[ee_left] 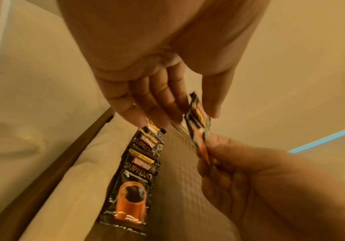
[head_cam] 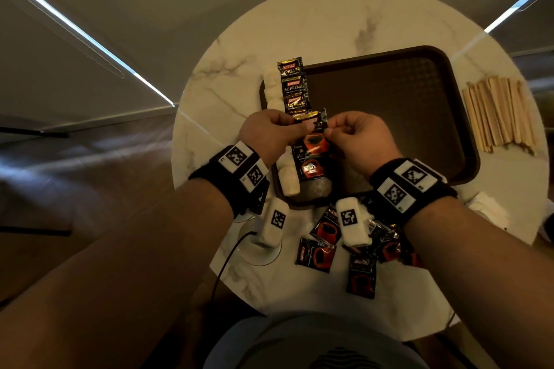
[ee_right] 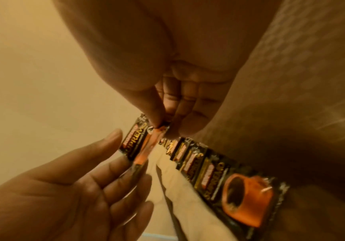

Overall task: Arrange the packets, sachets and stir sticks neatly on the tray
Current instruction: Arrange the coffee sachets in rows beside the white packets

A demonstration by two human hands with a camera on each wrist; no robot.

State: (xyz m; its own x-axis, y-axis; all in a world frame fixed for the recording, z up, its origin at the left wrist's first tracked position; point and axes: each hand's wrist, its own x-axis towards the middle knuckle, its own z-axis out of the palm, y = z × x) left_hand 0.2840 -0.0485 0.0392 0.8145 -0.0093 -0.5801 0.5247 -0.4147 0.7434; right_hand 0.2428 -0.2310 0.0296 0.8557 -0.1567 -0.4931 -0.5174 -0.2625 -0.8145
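Both hands pinch one coffee sachet (head_cam: 311, 123) (right hand (head_cam: 358, 136) tight, left hand (head_cam: 271, 132) lighter); lay it flat, overlapping the row (head_cam: 295, 87) beyond the grip.

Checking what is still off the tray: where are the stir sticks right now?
In the head view the stir sticks lie bunched on the marble table, just right of the brown tray, untouched by either hand.

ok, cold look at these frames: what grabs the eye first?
Both hands meet over the brown tray, the left hand and right hand pinching one black-and-orange coffee sachet between them. Below it a neat overlapping row of coffee sachets runs along the tray's left side. Loose sachets lie on the marble table nearer the person, and stir sticks lie right of the tray.
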